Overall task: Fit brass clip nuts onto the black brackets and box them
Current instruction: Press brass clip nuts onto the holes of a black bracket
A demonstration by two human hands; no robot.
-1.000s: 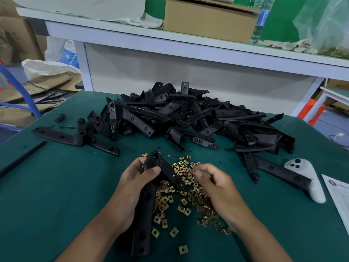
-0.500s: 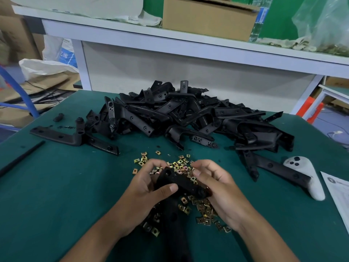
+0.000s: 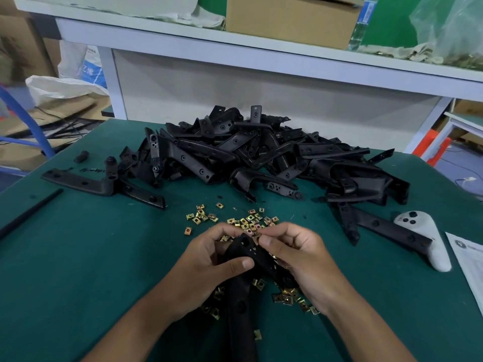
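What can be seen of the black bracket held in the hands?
The long black plastic bracket is matte, angled at its upper end, with round holes along its length. Its top points away from the person and its lower leg runs toward the bottom edge of the view. The left hand grips it, thumb across its face; the right hand pinches at its upper end. It hangs over loose square brass clip nuts on the green table mat.

Green-topped table (image 3: 78,257) up front, white shelf (image 3: 261,58) behind carrying a cardboard box (image 3: 287,19), green wall (image 3: 386,19) beyond.
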